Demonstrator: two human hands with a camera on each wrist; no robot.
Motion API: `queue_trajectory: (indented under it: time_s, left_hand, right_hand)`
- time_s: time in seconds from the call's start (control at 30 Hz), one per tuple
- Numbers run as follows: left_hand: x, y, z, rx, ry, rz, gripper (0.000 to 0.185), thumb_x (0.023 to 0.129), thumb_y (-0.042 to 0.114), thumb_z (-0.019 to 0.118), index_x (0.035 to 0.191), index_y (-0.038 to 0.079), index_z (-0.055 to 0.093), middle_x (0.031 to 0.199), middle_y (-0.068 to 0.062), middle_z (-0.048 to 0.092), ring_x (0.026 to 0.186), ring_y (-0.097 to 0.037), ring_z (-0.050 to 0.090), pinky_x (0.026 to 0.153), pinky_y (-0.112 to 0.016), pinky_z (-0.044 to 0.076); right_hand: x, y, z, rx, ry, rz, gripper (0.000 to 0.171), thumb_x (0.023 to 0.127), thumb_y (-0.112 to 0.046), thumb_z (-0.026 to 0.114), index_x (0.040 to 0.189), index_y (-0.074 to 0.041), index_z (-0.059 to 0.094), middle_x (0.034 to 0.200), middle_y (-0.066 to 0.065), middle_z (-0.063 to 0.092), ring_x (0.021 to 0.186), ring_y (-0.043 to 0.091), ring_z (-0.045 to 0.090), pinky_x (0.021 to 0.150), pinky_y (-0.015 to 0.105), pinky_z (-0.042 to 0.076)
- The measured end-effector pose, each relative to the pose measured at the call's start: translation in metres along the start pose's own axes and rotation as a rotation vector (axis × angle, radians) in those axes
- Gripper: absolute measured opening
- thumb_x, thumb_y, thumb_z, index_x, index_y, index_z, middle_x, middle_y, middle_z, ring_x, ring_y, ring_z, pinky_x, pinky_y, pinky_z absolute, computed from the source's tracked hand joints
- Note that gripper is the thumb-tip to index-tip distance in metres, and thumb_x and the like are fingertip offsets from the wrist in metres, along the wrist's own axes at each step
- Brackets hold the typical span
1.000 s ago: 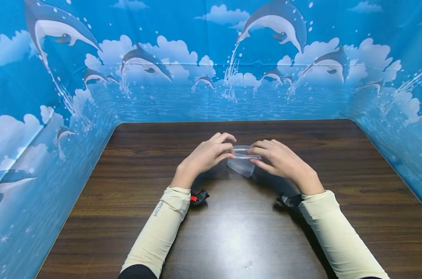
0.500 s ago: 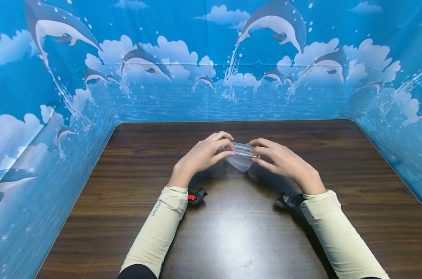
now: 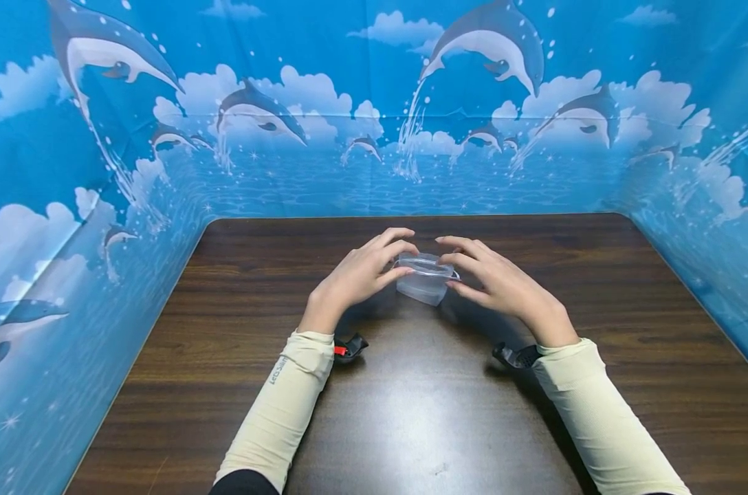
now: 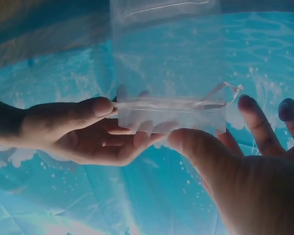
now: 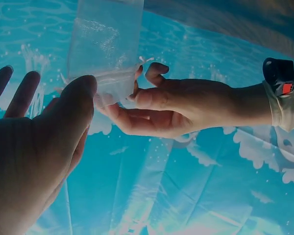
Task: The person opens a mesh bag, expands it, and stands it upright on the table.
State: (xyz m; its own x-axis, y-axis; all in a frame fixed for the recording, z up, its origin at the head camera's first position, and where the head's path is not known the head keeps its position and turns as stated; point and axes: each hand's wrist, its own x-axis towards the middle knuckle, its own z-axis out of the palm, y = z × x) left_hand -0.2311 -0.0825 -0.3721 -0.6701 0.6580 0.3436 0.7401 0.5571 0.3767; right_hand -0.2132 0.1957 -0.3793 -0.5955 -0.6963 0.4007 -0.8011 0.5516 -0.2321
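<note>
A small clear plastic zip bag (image 3: 425,280) hangs above the dark wooden table (image 3: 411,412) at its middle. My left hand (image 3: 400,265) pinches the left end of the bag's top edge between thumb and finger. My right hand (image 3: 453,269) pinches the right end, its other fingers spread. In the left wrist view the bag (image 4: 166,73) sits between my left hand's (image 4: 201,147) thumb and the right hand (image 4: 98,129). In the right wrist view my right hand's (image 5: 63,127) thumb presses the bag (image 5: 105,44), and the left hand (image 5: 176,105) holds its other end. The bag looks empty.
A blue backdrop printed with dolphins and clouds (image 3: 374,137) walls the table on the left, back and right. Black straps sit on the left wrist (image 3: 349,348) and the right wrist (image 3: 515,355). Cream sleeves cover both forearms.
Both hands have lifted the bag a little and moved it farther away. Its top edge, a flat line before, now looks parted into a small oval. My right hand's fingers have spread.
</note>
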Motion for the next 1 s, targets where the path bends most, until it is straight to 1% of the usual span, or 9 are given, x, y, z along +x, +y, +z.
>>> queue_trajectory:
  time_s: [0.13,0.23,0.33,0.4,0.53,0.63,0.73,0.87,1.0]
  left_hand:
    - [-0.001,0.000,0.002,0.016,-0.020,0.009,0.024,0.093,0.034,0.061,0.115,0.026,0.060,0.149,0.003,0.037,0.101,-0.009,0.057,0.073,-0.026,0.051]
    - [-0.001,0.001,0.003,0.029,-0.045,0.006,0.015,0.093,0.034,0.059,0.106,0.026,0.064,0.148,0.004,0.038,0.108,-0.011,0.054,0.073,-0.027,0.050]
    - [-0.001,0.003,0.000,0.000,-0.055,0.004,0.011,0.094,0.034,0.058,0.098,0.026,0.065,0.145,0.005,0.041,0.108,-0.010,0.053,0.076,-0.028,0.050]
    - [0.000,0.004,-0.003,-0.065,-0.038,0.012,0.011,0.095,0.033,0.057,0.097,0.025,0.064,0.142,0.004,0.044,0.102,-0.008,0.055,0.077,-0.027,0.050]
    - [0.004,0.006,-0.010,-0.243,0.062,0.009,0.012,0.095,0.033,0.055,0.095,0.022,0.062,0.134,0.001,0.050,0.089,-0.007,0.056,0.075,-0.026,0.051]
    - [0.005,0.004,-0.013,-0.348,0.178,-0.031,0.014,0.096,0.030,0.056,0.094,0.017,0.062,0.127,0.001,0.055,0.085,-0.009,0.054,0.070,-0.026,0.048]
    - [0.003,0.002,-0.015,-0.422,0.283,-0.089,0.015,0.096,0.026,0.056,0.094,0.013,0.062,0.122,0.000,0.058,0.086,-0.011,0.053,0.066,-0.026,0.045]
    - [0.001,0.000,-0.018,-0.469,0.347,-0.161,0.015,0.097,0.025,0.055,0.101,0.012,0.062,0.119,-0.001,0.058,0.086,-0.014,0.054,0.065,-0.024,0.044]
    - [0.001,0.003,-0.021,-0.501,0.340,-0.192,0.017,0.098,0.019,0.054,0.108,0.006,0.062,0.116,-0.008,0.057,0.083,-0.024,0.053,0.066,-0.025,0.043]
  right_hand:
    - [0.000,0.000,0.003,-0.017,-0.020,-0.030,0.030,0.088,-0.019,0.070,0.117,-0.020,0.062,0.144,0.003,0.045,0.122,0.021,0.050,0.096,0.043,0.046]
    - [0.001,-0.001,0.006,-0.088,-0.024,-0.041,0.016,0.088,-0.021,0.069,0.103,-0.020,0.065,0.119,-0.001,0.062,0.099,0.015,0.060,0.084,0.039,0.050]
    - [0.003,-0.003,0.004,-0.172,0.033,-0.047,0.009,0.088,-0.025,0.069,0.094,-0.021,0.066,0.094,-0.006,0.065,0.080,0.011,0.059,0.075,0.036,0.049]
    - [0.005,-0.003,0.001,-0.174,0.101,-0.035,0.012,0.089,-0.025,0.068,0.099,-0.020,0.066,0.097,-0.005,0.065,0.084,0.012,0.060,0.077,0.036,0.048]
    - [0.007,0.000,-0.003,0.059,0.257,0.056,0.037,0.092,-0.012,0.063,0.128,-0.014,0.055,0.131,0.002,0.056,0.109,0.020,0.056,0.090,0.040,0.046]
    - [0.003,0.007,-0.001,0.270,0.300,0.182,0.044,0.095,-0.003,0.052,0.137,-0.014,0.044,0.138,0.004,0.050,0.111,0.022,0.056,0.089,0.037,0.047]
    - [-0.004,0.016,0.005,0.362,0.197,0.280,0.039,0.096,-0.002,0.048,0.134,-0.012,0.046,0.129,0.006,0.056,0.105,0.023,0.059,0.086,0.038,0.050]
    - [-0.008,0.021,0.014,0.401,0.017,0.335,0.031,0.096,-0.018,0.058,0.127,-0.015,0.054,0.119,0.006,0.062,0.103,0.019,0.063,0.089,0.046,0.050]
    - [-0.003,0.016,0.019,0.395,0.078,0.367,0.033,0.093,-0.033,0.062,0.122,-0.019,0.057,0.112,0.002,0.067,0.099,0.015,0.065,0.088,0.048,0.050]
